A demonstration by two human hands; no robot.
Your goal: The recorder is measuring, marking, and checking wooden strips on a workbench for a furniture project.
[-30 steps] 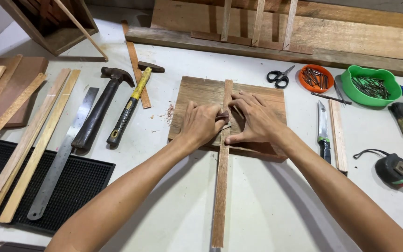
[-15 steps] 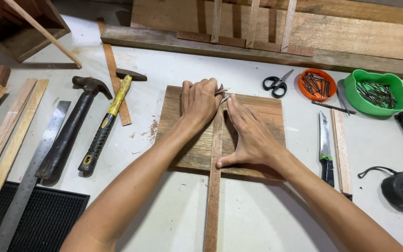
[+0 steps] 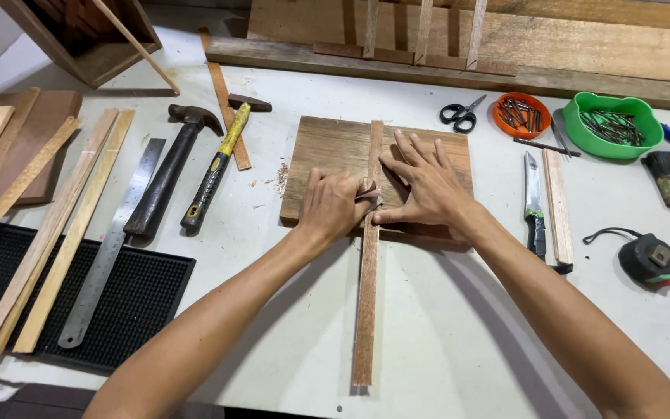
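The thin wooden strip (image 3: 367,295) lay lengthwise across the square wooden board (image 3: 335,159) on the tabletop (image 3: 443,326), already lined up down its middle, with no nail visible in it. The left hand (image 3: 333,206) was curled, pinching a small piece against the strip. The right hand (image 3: 426,186) pressed flat, fingers spread, just beside it. Hammers (image 3: 172,167) lay untouched, left of the left hand.

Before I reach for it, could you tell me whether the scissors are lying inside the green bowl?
No, the scissors lie on the bare table, left of the orange dish and apart from the green bowl.
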